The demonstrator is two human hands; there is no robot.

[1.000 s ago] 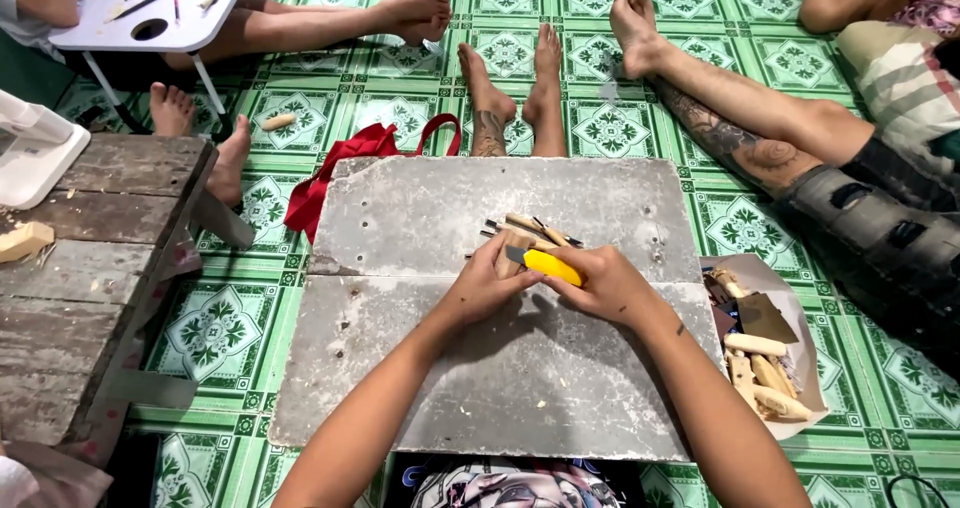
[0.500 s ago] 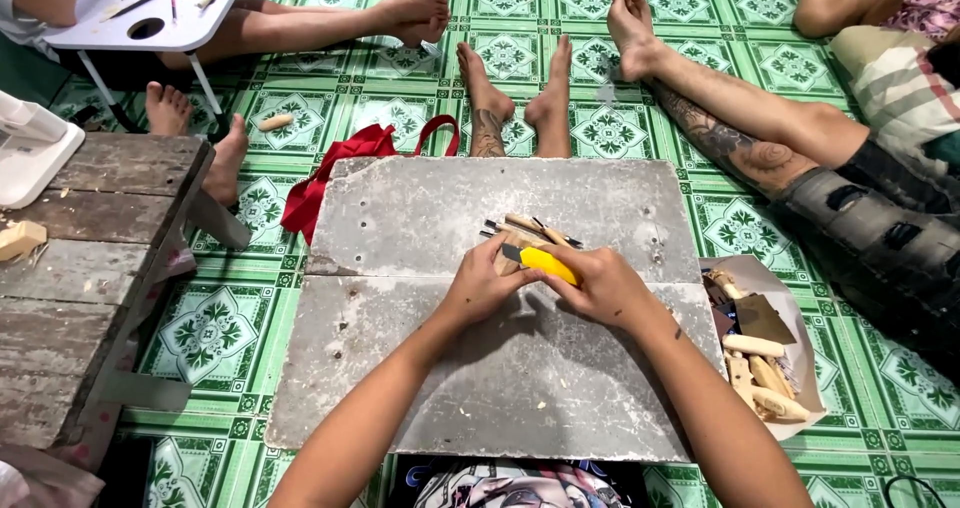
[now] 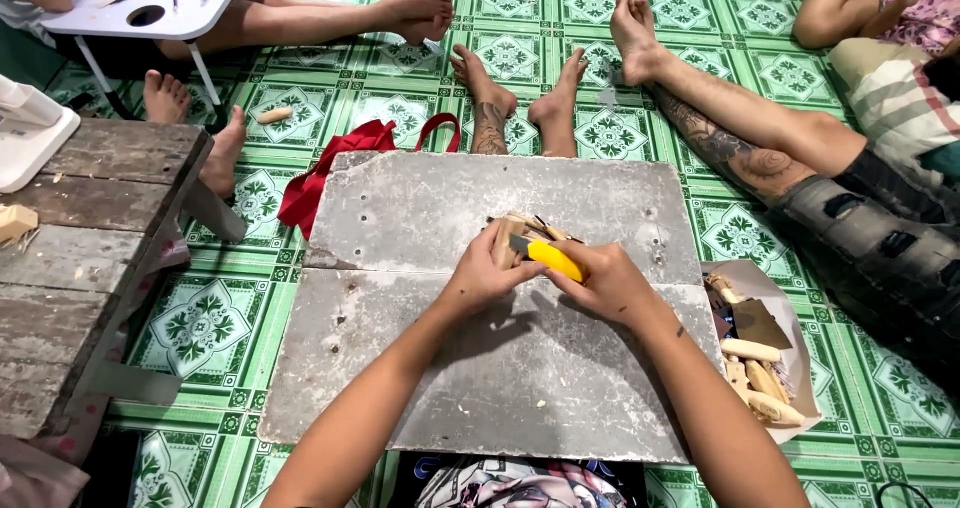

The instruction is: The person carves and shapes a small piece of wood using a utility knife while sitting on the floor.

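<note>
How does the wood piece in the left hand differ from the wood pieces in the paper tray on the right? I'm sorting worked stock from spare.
The wood piece is gripped in the left hand, against the yellow-handled knife in the right hand; the tray pieces lie loose and untouched. The held piece is over the grey board; the tray pieces sit in the paper tray on the tiled floor. Both are pale, light-coloured wood.
</note>
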